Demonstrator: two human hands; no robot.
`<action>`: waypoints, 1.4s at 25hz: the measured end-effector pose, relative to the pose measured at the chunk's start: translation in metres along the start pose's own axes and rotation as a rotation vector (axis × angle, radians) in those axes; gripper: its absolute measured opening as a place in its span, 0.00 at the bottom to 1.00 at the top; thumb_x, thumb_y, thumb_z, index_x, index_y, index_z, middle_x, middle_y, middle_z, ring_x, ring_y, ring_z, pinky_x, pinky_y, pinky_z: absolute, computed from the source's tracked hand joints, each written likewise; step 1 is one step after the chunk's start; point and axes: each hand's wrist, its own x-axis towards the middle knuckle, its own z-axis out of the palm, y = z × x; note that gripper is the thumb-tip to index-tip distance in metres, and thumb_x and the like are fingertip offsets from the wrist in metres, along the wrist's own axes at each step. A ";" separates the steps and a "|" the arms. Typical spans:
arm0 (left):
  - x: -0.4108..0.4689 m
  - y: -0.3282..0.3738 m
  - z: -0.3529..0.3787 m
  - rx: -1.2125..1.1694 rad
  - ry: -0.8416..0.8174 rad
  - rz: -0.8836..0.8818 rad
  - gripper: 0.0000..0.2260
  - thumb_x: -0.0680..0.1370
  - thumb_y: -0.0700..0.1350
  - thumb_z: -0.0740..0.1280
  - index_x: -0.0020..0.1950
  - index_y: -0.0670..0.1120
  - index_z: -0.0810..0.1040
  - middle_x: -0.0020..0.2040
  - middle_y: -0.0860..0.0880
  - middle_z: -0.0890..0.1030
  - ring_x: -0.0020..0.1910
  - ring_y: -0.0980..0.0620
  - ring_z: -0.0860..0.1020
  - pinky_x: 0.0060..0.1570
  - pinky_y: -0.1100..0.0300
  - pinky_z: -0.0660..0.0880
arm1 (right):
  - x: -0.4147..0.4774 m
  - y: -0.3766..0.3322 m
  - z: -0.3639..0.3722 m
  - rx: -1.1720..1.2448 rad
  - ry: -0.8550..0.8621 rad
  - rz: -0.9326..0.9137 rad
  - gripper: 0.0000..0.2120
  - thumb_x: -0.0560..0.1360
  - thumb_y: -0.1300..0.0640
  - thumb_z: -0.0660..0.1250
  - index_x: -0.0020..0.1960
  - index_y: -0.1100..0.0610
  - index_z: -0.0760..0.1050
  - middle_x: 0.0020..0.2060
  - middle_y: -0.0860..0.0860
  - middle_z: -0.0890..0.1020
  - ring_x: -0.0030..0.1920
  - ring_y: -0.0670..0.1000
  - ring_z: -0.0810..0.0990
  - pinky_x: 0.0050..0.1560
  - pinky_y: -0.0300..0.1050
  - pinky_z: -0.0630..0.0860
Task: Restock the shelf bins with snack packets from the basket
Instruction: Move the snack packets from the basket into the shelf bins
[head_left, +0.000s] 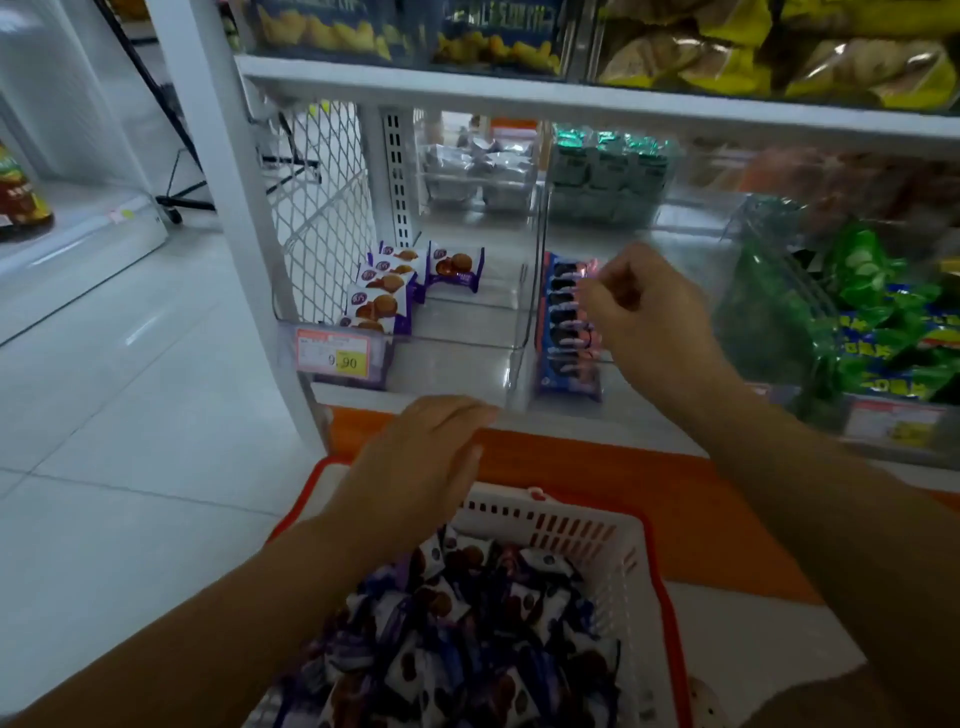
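A white basket (582, 525) full of purple-and-white snack packets (467, 639) sits low in the middle of the head view. My left hand (421, 462) hovers over its far rim, palm down, fingers together, holding nothing. My right hand (649, 322) is raised at the middle clear bin (524, 332), fingers curled beside a row of blue and pink biscuit packets (566, 322); no packet shows in its grip. The left clear bin (332, 358) holds several purple-and-white cookie packets (384, 296) along its left side.
An orange base (649, 488) lies under the shelf edge. Green packets (862, 322) fill the right bin. Yellow snack bags (753, 47) sit on the shelf above. A price tag (335, 353) marks the left bin. White tiled floor (119, 389) spreads to the left.
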 end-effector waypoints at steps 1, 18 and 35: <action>-0.012 0.000 0.009 -0.018 -0.105 -0.036 0.19 0.82 0.50 0.58 0.72 0.50 0.70 0.69 0.53 0.72 0.67 0.56 0.68 0.65 0.65 0.62 | -0.016 -0.003 0.009 -0.066 -0.139 0.002 0.11 0.81 0.50 0.58 0.45 0.55 0.73 0.36 0.49 0.76 0.36 0.48 0.76 0.38 0.43 0.74; -0.122 -0.030 0.120 -0.041 -1.031 -0.441 0.35 0.80 0.40 0.63 0.80 0.47 0.45 0.80 0.46 0.47 0.78 0.44 0.51 0.74 0.52 0.57 | -0.233 0.143 0.177 -0.124 -1.046 0.468 0.23 0.75 0.45 0.68 0.67 0.51 0.71 0.60 0.52 0.79 0.58 0.55 0.78 0.58 0.47 0.75; -0.081 -0.026 0.065 -1.178 -0.413 -0.977 0.15 0.76 0.43 0.72 0.63 0.48 0.78 0.56 0.48 0.84 0.57 0.49 0.81 0.59 0.48 0.78 | -0.165 0.108 0.113 0.932 -0.534 0.921 0.12 0.77 0.60 0.67 0.60 0.59 0.77 0.47 0.58 0.84 0.44 0.55 0.82 0.45 0.46 0.80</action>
